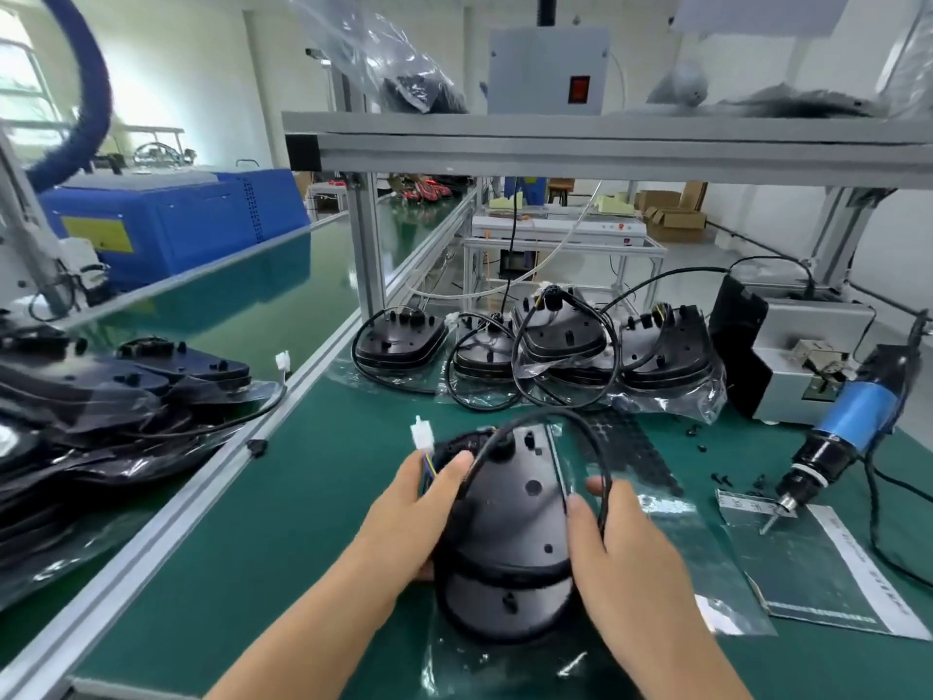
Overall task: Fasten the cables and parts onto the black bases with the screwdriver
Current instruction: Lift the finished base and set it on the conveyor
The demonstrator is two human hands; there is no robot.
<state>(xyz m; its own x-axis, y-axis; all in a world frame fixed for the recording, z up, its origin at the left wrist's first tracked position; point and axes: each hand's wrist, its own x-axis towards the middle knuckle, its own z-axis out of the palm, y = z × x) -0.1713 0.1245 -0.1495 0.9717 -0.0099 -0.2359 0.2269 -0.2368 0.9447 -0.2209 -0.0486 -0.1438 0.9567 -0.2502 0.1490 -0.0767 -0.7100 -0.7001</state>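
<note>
Head view: left hand (pixel 404 517) and right hand (pixel 623 553), fingers curled round a smooth, domed black base (pixel 515 527) with looping cable (pixel 590 437).

I've got a base (pixel 510 527) on the mat (pixel 282 538) between my hands; 4 more bases (pixel 535 341) behind it, screwdriver (pixel 828 437) right, feeder (pixel 797 356) behind that.

A black base (pixel 510 527), rounded and tapering away from the viewer, lies on a clear bag on the green desk (pixel 282 538). Its black cable (pixel 565 421) loops over the top and ends in a white connector (pixel 420 437). More black bases (pixel 535 346) with coiled cables sit behind, apparently four. The blue-and-black screwdriver (pixel 838 437) lies at the right, tip down on a bag.
</note>
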